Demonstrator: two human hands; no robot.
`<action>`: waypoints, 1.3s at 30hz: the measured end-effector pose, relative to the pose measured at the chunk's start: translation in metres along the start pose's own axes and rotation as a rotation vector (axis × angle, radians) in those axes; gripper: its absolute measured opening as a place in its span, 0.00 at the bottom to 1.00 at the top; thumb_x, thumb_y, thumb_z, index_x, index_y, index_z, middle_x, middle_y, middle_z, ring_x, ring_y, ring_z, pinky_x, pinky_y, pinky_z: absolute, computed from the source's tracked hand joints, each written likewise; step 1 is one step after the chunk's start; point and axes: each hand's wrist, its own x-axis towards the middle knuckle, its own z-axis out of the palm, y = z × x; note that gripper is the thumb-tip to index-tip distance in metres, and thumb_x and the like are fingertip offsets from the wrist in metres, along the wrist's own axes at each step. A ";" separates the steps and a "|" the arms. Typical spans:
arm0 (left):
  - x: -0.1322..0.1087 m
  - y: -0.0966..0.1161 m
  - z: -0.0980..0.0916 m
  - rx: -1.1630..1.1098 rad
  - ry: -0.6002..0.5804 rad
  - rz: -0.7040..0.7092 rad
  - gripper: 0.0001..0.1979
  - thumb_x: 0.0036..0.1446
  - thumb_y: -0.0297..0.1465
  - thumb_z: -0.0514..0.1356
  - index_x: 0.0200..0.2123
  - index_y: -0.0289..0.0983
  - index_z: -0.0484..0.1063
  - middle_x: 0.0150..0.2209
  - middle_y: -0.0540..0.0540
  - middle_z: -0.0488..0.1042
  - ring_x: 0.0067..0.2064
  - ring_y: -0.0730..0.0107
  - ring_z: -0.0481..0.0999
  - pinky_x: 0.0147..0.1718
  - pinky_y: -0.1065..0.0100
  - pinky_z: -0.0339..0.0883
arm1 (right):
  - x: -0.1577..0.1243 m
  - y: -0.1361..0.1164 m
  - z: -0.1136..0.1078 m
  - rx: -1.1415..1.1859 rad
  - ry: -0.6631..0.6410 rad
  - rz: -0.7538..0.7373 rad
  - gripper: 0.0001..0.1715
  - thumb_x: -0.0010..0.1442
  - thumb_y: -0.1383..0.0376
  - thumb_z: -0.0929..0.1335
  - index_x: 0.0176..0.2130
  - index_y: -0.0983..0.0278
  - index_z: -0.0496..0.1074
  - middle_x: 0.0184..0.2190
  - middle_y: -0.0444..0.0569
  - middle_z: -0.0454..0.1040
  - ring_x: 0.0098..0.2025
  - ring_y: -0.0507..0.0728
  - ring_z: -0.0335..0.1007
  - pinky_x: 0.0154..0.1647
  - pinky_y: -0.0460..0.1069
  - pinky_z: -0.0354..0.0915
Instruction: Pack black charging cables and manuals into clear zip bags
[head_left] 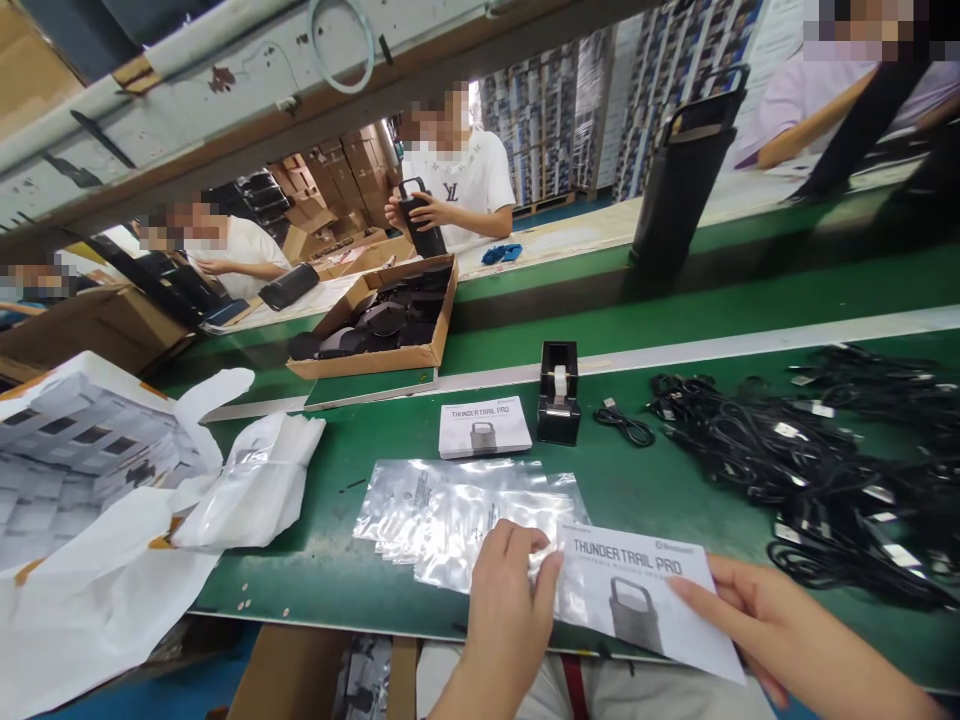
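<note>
My right hand (772,620) grips a white printed booklet (600,600) marked "THUNDER TRAIL PRO", thumb on top and fingers beneath. My left hand (514,600) is closed at the right edge of a clear plastic bag (469,530), thumb and forefinger pinching it. The booklet's left end meets the bag's edge beside my left fingers; I cannot tell how far it is inside. More clear bags (390,500) lie overlapped under this one. Behind them sits a stack of the same booklets (486,430).
A black tape dispenser (559,395) and one coiled cable (624,424) stand behind my hands. Many black cables (795,480) are heaped at right. White wrapped bags (255,480) lie left, and a cardboard tray (375,365) holds dark parts. Co-workers sit across the green bench (330,580).
</note>
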 end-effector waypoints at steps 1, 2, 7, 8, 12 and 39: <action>-0.001 -0.001 0.002 0.013 -0.001 0.014 0.03 0.56 0.28 0.57 0.34 0.37 0.68 0.34 0.45 0.69 0.37 0.62 0.70 0.36 0.62 0.65 | 0.001 -0.003 -0.001 -0.008 -0.035 0.003 0.24 0.51 0.50 0.67 0.37 0.67 0.72 0.13 0.38 0.63 0.11 0.45 0.48 0.10 0.41 0.46; -0.001 -0.001 0.003 0.030 -0.001 0.029 0.03 0.54 0.28 0.59 0.34 0.37 0.68 0.34 0.45 0.69 0.38 0.61 0.69 0.36 0.61 0.65 | 0.003 -0.006 -0.002 -0.008 -0.074 0.006 0.23 0.52 0.51 0.67 0.39 0.67 0.72 0.12 0.38 0.62 0.11 0.45 0.48 0.10 0.41 0.46; 0.002 -0.001 0.004 0.105 -0.030 0.076 0.05 0.55 0.23 0.55 0.30 0.36 0.70 0.32 0.45 0.68 0.35 0.62 0.69 0.34 0.61 0.65 | 0.004 -0.016 -0.009 0.118 -0.264 0.040 0.20 0.55 0.56 0.67 0.43 0.68 0.70 0.14 0.42 0.71 0.15 0.47 0.60 0.17 0.41 0.58; 0.002 0.000 0.001 0.099 -0.043 0.074 0.06 0.56 0.22 0.54 0.30 0.36 0.69 0.32 0.45 0.68 0.35 0.63 0.69 0.34 0.62 0.65 | 0.004 -0.017 -0.011 0.144 -0.267 0.044 0.18 0.54 0.57 0.68 0.40 0.67 0.71 0.15 0.43 0.72 0.16 0.47 0.62 0.18 0.41 0.59; 0.004 0.006 -0.013 -0.024 -0.042 0.057 0.07 0.57 0.24 0.52 0.32 0.37 0.69 0.32 0.46 0.67 0.34 0.66 0.70 0.33 0.65 0.65 | 0.014 -0.023 -0.004 0.222 -0.169 0.045 0.13 0.47 0.59 0.72 0.28 0.66 0.70 0.16 0.43 0.72 0.17 0.46 0.64 0.20 0.40 0.60; 0.014 -0.003 -0.018 0.000 -0.023 0.007 0.07 0.57 0.26 0.51 0.28 0.39 0.66 0.30 0.47 0.69 0.32 0.66 0.70 0.31 0.66 0.62 | 0.035 -0.054 0.015 -0.311 0.040 -0.295 0.19 0.60 0.56 0.59 0.36 0.63 0.73 0.28 0.48 0.75 0.25 0.54 0.69 0.23 0.46 0.62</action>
